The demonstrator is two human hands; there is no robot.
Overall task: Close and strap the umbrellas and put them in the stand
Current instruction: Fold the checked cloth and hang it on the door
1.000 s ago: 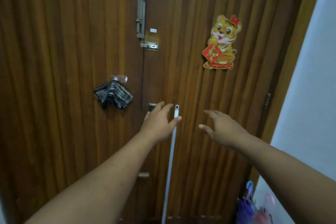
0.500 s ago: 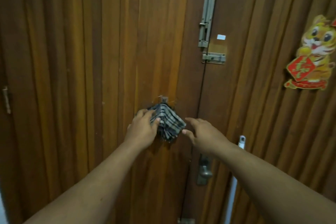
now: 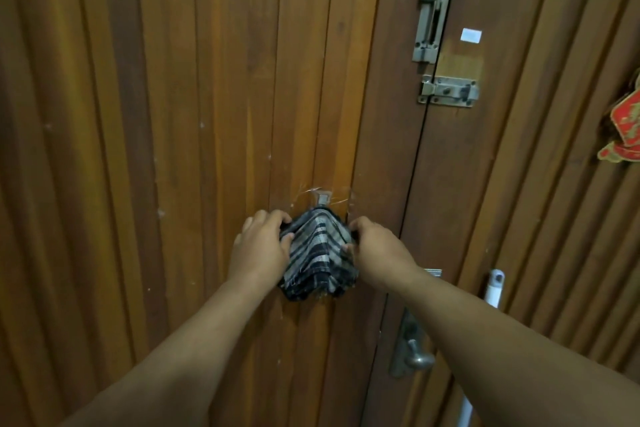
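Centre of the frame: a folded umbrella of navy, grey and cream plaid fabric [image 3: 317, 255] hung against a brown, vertically grooved wooden door [image 3: 173, 149], its top gathered at a small clear adhesive hook with a metal tab [image 3: 322, 198]. The canopy spread out loosely below the hook; its lower edge was bunched and uneven.

Left hand [image 3: 259, 248] gripped the umbrella's left side, fingers [image 3: 273, 217] curled over the upper fold and thumb pressed into the cloth. Right hand [image 3: 375, 248] gripped the right side in the same way, fingers curled around the edge of the fabric. Both forearms reached up from the lower corners of the frame.

Upper right: a grey metal vertical slide bolt [image 3: 431, 10] and, below it, a grey horizontal latch [image 3: 448, 91] across the seam between the two door leaves. A small white sticker [image 3: 471, 35] sat just right of the bolt. Lower right of centre: a dull silver lever door handle [image 3: 414, 354]. To its right, a white rod-like item [image 3: 493, 288] leaned upright, possibly another umbrella's handle; too little showed to tell. Far right edge: part of a red and gold paper decoration [image 3: 625, 135].
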